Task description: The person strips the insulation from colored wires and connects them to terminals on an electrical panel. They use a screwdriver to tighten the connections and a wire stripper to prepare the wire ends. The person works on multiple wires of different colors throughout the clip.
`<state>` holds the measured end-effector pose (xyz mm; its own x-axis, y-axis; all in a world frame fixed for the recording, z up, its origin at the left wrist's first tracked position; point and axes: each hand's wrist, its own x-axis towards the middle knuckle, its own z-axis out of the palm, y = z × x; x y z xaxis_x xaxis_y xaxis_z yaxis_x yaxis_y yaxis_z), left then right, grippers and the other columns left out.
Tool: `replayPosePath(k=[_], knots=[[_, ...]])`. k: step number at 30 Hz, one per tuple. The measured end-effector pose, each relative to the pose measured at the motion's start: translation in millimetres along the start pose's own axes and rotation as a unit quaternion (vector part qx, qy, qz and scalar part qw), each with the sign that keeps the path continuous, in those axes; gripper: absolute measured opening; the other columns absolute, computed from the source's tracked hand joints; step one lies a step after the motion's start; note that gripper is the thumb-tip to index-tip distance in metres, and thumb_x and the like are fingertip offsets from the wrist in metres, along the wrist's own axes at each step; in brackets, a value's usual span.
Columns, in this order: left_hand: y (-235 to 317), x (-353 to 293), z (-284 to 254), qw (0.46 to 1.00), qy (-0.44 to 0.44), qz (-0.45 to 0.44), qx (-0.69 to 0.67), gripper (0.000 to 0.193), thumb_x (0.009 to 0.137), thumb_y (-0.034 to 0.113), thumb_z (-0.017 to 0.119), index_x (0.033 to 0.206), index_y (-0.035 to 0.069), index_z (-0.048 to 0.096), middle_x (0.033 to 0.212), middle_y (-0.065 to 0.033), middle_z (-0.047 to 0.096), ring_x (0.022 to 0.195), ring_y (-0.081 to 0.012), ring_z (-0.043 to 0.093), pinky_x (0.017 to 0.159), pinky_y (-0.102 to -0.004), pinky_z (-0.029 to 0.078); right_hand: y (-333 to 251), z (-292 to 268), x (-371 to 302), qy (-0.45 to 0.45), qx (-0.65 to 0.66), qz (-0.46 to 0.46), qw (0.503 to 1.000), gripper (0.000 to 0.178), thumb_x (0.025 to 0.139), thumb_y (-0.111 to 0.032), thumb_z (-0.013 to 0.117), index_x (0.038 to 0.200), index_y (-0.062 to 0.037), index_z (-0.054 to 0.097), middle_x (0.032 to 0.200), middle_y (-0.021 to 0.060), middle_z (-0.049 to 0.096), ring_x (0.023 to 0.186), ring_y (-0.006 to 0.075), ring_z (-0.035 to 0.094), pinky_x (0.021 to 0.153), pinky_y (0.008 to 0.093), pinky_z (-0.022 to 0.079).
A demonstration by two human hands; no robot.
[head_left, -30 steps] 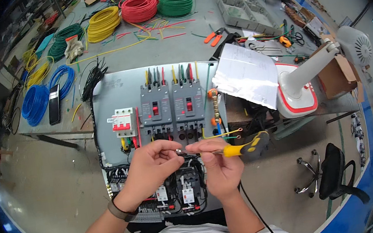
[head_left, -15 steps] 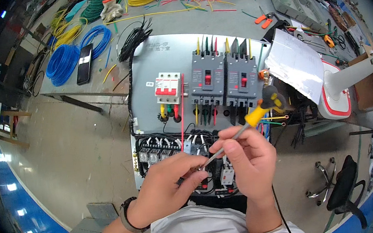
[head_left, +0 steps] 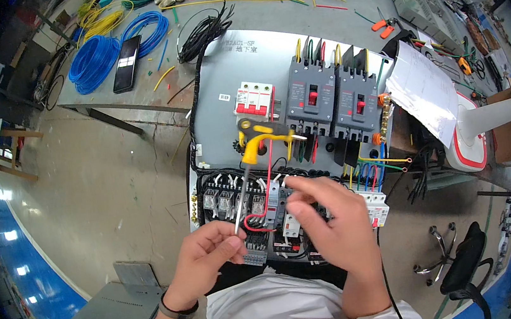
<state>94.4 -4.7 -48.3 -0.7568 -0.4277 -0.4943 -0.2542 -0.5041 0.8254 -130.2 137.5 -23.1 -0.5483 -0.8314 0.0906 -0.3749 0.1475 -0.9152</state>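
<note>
My left hand (head_left: 207,258) pinches the metal shaft of a screwdriver (head_left: 243,202) near its lower end. The yellow and black T-shaped handle points up and away from me, in front of a white three-pole breaker (head_left: 253,100). My right hand (head_left: 333,220) hovers over the lower part of the electrical panel (head_left: 220,81), thumb and fingers apart, nothing visible in it. A red wire (head_left: 270,189) runs down from the white breaker and curls beside a grey module (head_left: 273,199). Relays (head_left: 226,204) sit in a row left of that module. Two grey moulded-case breakers (head_left: 311,95) stand upper right.
Behind the panel, the workbench (head_left: 212,15) bears blue wire coils (head_left: 92,63), a phone (head_left: 127,63), black wires (head_left: 205,35) and loose wire offcuts. Orange-handled pliers (head_left: 385,27) lie to the right. A white stand (head_left: 467,140) with papers and an office chair (head_left: 462,261) are on the right.
The screwdriver has gone from my right hand to my left, its handle now farther left. My right hand has opened. The panel appears shifted right in view.
</note>
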Motion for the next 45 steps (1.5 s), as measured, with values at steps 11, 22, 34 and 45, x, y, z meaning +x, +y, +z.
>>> replayPosePath(k=[11, 22, 34, 45], knots=[[-15.1, 12.3, -12.1, 0.995, 0.085, -0.044, 0.013, 0.021, 0.107, 0.013, 0.066, 0.121, -0.001, 0.068, 0.086, -0.0062, 0.072, 0.069, -0.0124, 0.066, 0.066, -0.0269, 0.054, 45.4, -47.9, -38.1, 0.243, -0.058, 0.067, 0.966, 0.015, 0.101, -0.008, 0.075, 0.111, 0.0021, 0.08, 0.1, 0.0138, 0.079, 0.092, 0.0221, 0.075, 0.085, 0.0334, 0.057], [-35.0, 2.5, -15.8, 0.992, 0.127, -0.011, -0.001, 0.024, 0.105, 0.009, 0.066, 0.127, -0.003, 0.065, 0.087, -0.0093, 0.075, 0.069, -0.0143, 0.07, 0.064, -0.0291, 0.058, 110.4, -88.0, -47.5, 0.492, 0.025, 0.139, 0.859, 0.032, 0.108, -0.01, 0.067, 0.136, 0.0044, 0.068, 0.124, 0.0097, 0.07, 0.105, 0.0118, 0.065, 0.094, 0.0279, 0.053], [-29.4, -20.3, -17.3, 0.987, 0.133, -0.05, 0.071, 0.016, 0.104, 0.014, 0.067, 0.113, 0.001, 0.071, 0.084, -0.0091, 0.074, 0.068, -0.0155, 0.07, 0.064, -0.0286, 0.057, 111.6, -102.6, -19.5, 0.397, 0.056, 0.116, 0.909, 0.02, 0.106, -0.014, 0.074, 0.117, 0.0033, 0.076, 0.103, 0.0048, 0.077, 0.093, 0.0098, 0.069, 0.086, 0.0259, 0.055], [-5.0, -51.3, -56.3, 0.998, 0.024, -0.056, 0.018, 0.013, 0.087, 0.005, 0.056, 0.077, -0.001, 0.062, 0.069, -0.0127, 0.063, 0.057, -0.0193, 0.055, 0.051, -0.0307, 0.044, 86.5, -116.2, -30.4, 0.397, 0.162, -0.069, 0.901, 0.024, 0.109, -0.01, 0.068, 0.126, 0.0067, 0.071, 0.103, 0.0141, 0.079, 0.095, 0.0164, 0.074, 0.089, 0.0306, 0.058]])
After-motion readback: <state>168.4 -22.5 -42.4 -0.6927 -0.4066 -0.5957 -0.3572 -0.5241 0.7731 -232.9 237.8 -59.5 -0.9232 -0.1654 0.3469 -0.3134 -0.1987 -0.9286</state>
